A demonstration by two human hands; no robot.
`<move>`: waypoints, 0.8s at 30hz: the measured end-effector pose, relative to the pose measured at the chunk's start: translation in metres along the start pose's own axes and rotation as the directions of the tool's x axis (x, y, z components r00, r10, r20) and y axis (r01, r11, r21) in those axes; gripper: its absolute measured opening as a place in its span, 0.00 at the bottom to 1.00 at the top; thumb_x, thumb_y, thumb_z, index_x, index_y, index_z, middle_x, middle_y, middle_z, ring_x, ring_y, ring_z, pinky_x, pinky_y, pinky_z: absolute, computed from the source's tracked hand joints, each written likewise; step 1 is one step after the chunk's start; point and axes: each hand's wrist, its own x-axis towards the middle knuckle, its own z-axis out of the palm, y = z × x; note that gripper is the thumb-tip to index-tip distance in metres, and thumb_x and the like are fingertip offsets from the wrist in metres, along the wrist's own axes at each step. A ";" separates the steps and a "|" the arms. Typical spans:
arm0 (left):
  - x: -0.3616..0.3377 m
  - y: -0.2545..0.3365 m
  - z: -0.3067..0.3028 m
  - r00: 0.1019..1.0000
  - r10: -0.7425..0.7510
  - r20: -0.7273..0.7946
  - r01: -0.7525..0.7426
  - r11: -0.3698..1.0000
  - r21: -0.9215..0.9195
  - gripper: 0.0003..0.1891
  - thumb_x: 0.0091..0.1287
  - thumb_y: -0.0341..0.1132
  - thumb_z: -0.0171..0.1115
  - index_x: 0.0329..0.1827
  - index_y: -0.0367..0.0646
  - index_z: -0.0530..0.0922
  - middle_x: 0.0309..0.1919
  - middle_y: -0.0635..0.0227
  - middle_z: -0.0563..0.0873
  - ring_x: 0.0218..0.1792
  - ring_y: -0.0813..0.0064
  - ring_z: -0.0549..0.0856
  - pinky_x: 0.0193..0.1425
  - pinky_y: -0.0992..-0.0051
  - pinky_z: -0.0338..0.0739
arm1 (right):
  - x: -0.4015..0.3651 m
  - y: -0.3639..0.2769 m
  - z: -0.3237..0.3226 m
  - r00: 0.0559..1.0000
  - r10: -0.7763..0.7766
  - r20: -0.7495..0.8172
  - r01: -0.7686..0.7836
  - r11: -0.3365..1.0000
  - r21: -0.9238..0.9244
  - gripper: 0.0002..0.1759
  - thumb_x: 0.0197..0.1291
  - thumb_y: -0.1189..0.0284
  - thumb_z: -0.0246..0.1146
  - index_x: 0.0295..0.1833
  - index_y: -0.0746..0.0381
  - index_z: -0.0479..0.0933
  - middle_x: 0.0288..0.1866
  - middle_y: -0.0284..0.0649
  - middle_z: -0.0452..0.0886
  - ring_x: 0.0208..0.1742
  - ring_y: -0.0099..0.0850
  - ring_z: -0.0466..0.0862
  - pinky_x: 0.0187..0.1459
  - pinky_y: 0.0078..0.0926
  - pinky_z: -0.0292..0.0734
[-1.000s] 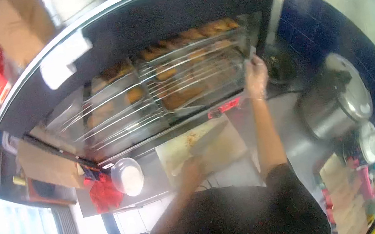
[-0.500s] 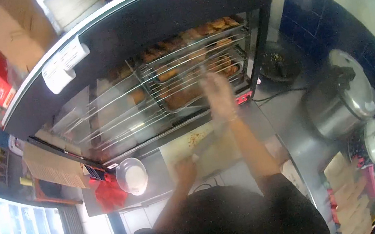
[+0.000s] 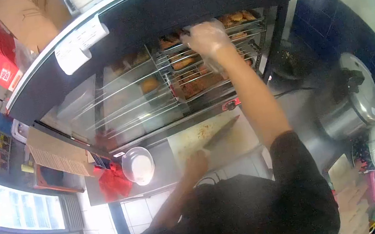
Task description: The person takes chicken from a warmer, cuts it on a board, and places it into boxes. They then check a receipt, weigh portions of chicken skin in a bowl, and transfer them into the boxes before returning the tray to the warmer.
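Observation:
My left hand [image 3: 197, 164] is closed around the handle of a knife [image 3: 222, 134], whose wide blade lies low over a pale cutting board [image 3: 183, 143] with brown crumbs on it. In a clear plastic glove, my right hand [image 3: 208, 38] reaches into a heated display cabinet at the upper rack. Its fingers look curled, and whatever they hold, if anything, is hidden. Browned fried pieces [image 3: 236, 18] lie on that rack beside the hand. More browned pieces [image 3: 182, 61] sit on the racks below.
Left of the board stand a white tub [image 3: 139, 166] and a red plastic bag [image 3: 114, 181]. A large metal pot [image 3: 345, 114] is on the counter at right. The cabinet's dark frame [image 3: 140, 20] spans above my hands, with a paper roll [image 3: 75, 61] hanging there.
My right hand has gone up and deeper into the cabinet, from in front of the middle racks to the upper one. My left hand keeps the knife at the board. The view has shifted slightly.

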 end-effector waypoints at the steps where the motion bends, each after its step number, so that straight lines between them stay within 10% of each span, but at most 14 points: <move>1: -0.005 0.003 -0.012 1.000 -0.005 -0.002 0.005 1.000 0.001 0.20 0.71 0.45 0.55 0.56 0.38 0.73 0.46 0.51 0.83 0.50 0.51 0.83 0.49 0.53 0.81 | 0.012 -0.006 -0.004 0.975 0.076 0.209 -0.060 0.995 -0.081 0.26 0.73 0.52 0.50 0.66 0.55 0.78 0.70 0.47 0.76 0.69 0.49 0.76 0.70 0.43 0.67; 11: -0.049 -0.011 -0.020 0.984 -0.073 0.164 0.133 0.908 -0.398 0.23 0.76 0.52 0.50 0.59 0.40 0.73 0.52 0.43 0.83 0.51 0.40 0.84 0.55 0.48 0.79 | 0.025 -0.013 0.013 0.988 0.134 0.072 -0.118 0.973 -0.198 0.27 0.73 0.52 0.46 0.72 0.46 0.73 0.80 0.34 0.64 0.79 0.42 0.65 0.79 0.39 0.56; 17: -0.066 -0.022 -0.060 0.983 -0.058 0.173 0.122 0.913 -0.389 0.26 0.76 0.55 0.51 0.61 0.40 0.73 0.52 0.43 0.83 0.52 0.41 0.84 0.56 0.48 0.78 | 0.003 -0.012 0.026 0.994 0.111 -0.008 -0.110 0.975 -0.192 0.23 0.70 0.55 0.56 0.59 0.59 0.81 0.62 0.55 0.80 0.60 0.52 0.82 0.55 0.46 0.80; 20: -0.064 -0.027 -0.038 0.992 -0.122 0.012 0.117 0.913 -0.390 0.27 0.76 0.55 0.50 0.62 0.40 0.72 0.52 0.42 0.83 0.51 0.40 0.84 0.54 0.48 0.79 | -0.017 -0.010 0.038 0.954 0.009 -0.299 -0.066 0.981 -0.181 0.17 0.70 0.62 0.60 0.54 0.62 0.80 0.53 0.55 0.81 0.49 0.52 0.85 0.44 0.47 0.82; 22: -0.057 -0.023 -0.044 0.953 -0.255 0.164 0.301 0.867 -0.397 0.27 0.76 0.54 0.50 0.63 0.40 0.71 0.51 0.41 0.83 0.48 0.39 0.85 0.52 0.47 0.80 | -0.029 0.000 0.057 0.675 -0.243 -0.697 0.193 0.970 -0.151 0.13 0.67 0.67 0.63 0.51 0.63 0.80 0.46 0.52 0.81 0.45 0.50 0.84 0.44 0.46 0.82; 24: -0.057 -0.024 -0.039 0.959 -0.236 0.156 0.279 0.880 -0.384 0.26 0.76 0.53 0.51 0.63 0.39 0.71 0.50 0.41 0.83 0.47 0.38 0.85 0.51 0.47 0.81 | -0.054 0.004 0.063 0.676 -0.228 -0.701 0.188 0.973 -0.135 0.12 0.67 0.69 0.64 0.53 0.62 0.78 0.50 0.51 0.79 0.46 0.51 0.83 0.45 0.45 0.82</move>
